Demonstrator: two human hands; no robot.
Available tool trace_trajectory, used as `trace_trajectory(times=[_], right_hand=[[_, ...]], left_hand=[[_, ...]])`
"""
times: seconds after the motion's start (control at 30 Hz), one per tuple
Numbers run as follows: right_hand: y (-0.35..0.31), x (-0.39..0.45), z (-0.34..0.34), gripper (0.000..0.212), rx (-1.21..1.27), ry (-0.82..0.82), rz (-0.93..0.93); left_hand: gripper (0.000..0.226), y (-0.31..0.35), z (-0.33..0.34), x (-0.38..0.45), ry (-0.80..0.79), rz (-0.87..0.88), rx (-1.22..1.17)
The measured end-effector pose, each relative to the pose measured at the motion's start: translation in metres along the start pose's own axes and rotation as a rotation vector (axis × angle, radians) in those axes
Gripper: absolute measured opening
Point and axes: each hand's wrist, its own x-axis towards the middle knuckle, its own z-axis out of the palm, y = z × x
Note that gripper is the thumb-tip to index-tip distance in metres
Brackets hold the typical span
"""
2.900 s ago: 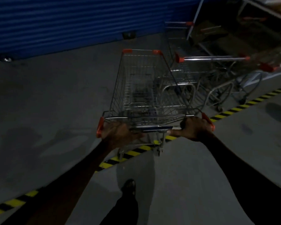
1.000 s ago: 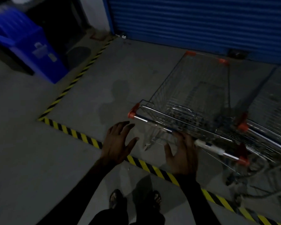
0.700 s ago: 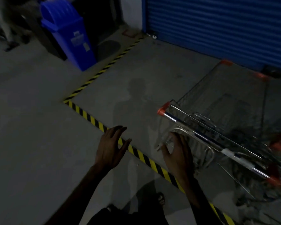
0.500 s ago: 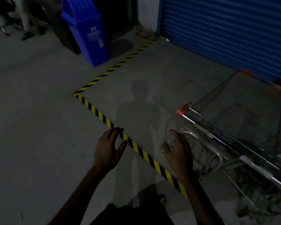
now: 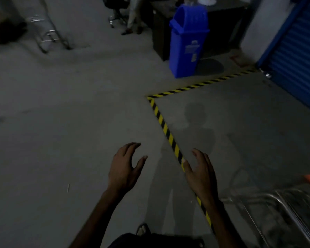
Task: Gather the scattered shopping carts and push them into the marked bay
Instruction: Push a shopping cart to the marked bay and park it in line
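Yellow-and-black floor tape [image 5: 161,120] marks the corner of the bay on the grey concrete. A wire shopping cart [image 5: 292,212] with an orange corner cap shows blurred at the bottom right edge, inside the taped area. My left hand [image 5: 125,169] hovers outside the tape with relaxed fingers and holds nothing. My right hand [image 5: 200,174] hovers over the tape line, fingers loose, apart from the cart. My shadow lies on the bay floor.
A blue swing-lid bin [image 5: 187,42] stands beyond the bay's far tape, next to a dark cabinet. The blue roller shutter [image 5: 301,56] closes the right side. Metal chair legs [image 5: 47,33] and a person's legs [image 5: 132,17] are at the back.
Both hands have let go of the cart handle and hang free. My view has swung left, so the cart has slid to the bottom right edge and the bin has come into view.
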Motion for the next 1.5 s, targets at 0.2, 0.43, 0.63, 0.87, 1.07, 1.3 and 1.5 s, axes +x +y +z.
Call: trace_trajectory(times=[0.2,0.43,0.63,0.87,1.07,1.3,1.5], right_hand=[[-0.078,0.037,0.061,0.05,0.024,-0.154,-0.182],[-0.126,0.1,0.117,0.052,-0.013,-0.265,-0.277],[-0.16,0.182,0.161,0.051,-0.021,-0.312,-0.334],[-0.222,0.294,0.201,0.049,0.004,-0.328,-0.404],[-0.272,0.376,0.251,0.049,0.002,-0.378,-0.468],[-0.342,0.448,0.329,0.051,-0.029,-0.435,-0.529],[-0.425,0.505,0.417,0.049,-0.038,-0.42,-0.54]], left_hand=[[0.052,-0.063,-0.06,0.011,0.146,-0.149,0.026],[0.051,-0.111,-0.074,0.045,0.211,-0.265,0.046],[0.054,-0.143,-0.081,0.115,0.241,-0.334,0.079],[0.054,-0.184,-0.108,0.218,0.326,-0.433,0.125],[0.054,-0.221,-0.127,0.287,0.373,-0.48,0.148],[0.053,-0.293,-0.153,0.363,0.416,-0.519,0.146],[0.053,-0.391,-0.196,0.444,0.405,-0.506,0.149]])
